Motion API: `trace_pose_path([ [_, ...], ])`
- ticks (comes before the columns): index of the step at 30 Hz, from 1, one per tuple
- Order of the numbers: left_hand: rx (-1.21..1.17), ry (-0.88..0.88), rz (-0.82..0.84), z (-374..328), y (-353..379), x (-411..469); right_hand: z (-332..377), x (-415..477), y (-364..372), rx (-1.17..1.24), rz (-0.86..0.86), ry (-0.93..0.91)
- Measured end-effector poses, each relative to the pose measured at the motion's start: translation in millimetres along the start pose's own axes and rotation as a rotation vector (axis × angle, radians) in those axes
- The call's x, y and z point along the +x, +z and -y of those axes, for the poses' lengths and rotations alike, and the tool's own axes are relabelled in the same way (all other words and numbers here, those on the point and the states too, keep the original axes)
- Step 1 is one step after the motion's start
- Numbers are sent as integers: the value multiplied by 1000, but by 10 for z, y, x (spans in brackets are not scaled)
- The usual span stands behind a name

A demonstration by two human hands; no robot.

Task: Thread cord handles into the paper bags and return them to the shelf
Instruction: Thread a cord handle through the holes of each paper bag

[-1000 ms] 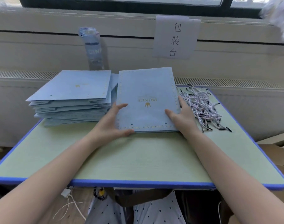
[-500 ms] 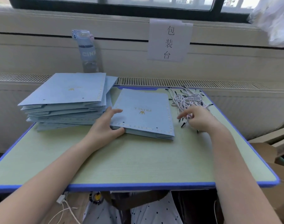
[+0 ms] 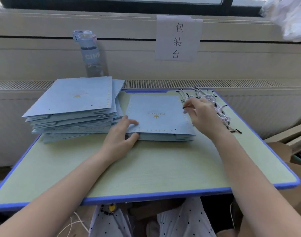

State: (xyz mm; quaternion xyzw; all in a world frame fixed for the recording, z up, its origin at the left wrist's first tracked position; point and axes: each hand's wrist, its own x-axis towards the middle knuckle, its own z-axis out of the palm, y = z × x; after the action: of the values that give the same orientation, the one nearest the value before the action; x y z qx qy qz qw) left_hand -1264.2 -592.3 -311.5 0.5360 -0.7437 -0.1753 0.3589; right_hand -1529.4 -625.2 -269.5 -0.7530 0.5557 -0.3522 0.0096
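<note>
A flat light-blue paper bag (image 3: pixel 156 115) with a gold crown logo lies in the middle of the green table (image 3: pixel 146 171). My left hand (image 3: pixel 119 135) grips the bag's near left corner, thumb under the edge and fingers on top. My right hand (image 3: pixel 202 115) is over the bag's right edge and pinches a black-tipped cord end taken from the pile of white cord handles (image 3: pixel 213 106) at the table's far right. A stack of several flat blue bags (image 3: pixel 72 108) sits at the left.
A clear water bottle (image 3: pixel 90 53) stands on the ledge behind the stack. A paper sign (image 3: pixel 178 38) hangs on the wall. Cardboard boxes (image 3: pixel 290 142) stand to the right of the table. The blue table rim (image 3: pixel 155 195) runs along the near edge.
The bag went from being held in both hands to lying flat on the table. My right hand left it, reached into the cord pile and now pinches a cord end.
</note>
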Motion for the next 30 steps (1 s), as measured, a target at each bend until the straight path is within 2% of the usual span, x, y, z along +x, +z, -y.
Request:
trace_pose_path([
  [3, -14, 50, -44, -64, -14, -28, 299, 18, 198, 146, 164, -211],
  [6, -42, 88, -26, -62, -24, -34, 527, 31, 389, 194, 354, -306],
  [10, -52, 52, -31, 10, -5, -15, 628, 72, 562, 191, 467, -373],
  [17, 16, 117, -68, 27, 3, -44, 551, 108, 615, 219, 512, -425],
  [26, 78, 204, -121, 36, 49, -40, 474, 118, 666, 189, 481, -438],
  [30, 110, 248, -141, 34, 49, -30, 489, 65, 688, 219, 418, -420],
])
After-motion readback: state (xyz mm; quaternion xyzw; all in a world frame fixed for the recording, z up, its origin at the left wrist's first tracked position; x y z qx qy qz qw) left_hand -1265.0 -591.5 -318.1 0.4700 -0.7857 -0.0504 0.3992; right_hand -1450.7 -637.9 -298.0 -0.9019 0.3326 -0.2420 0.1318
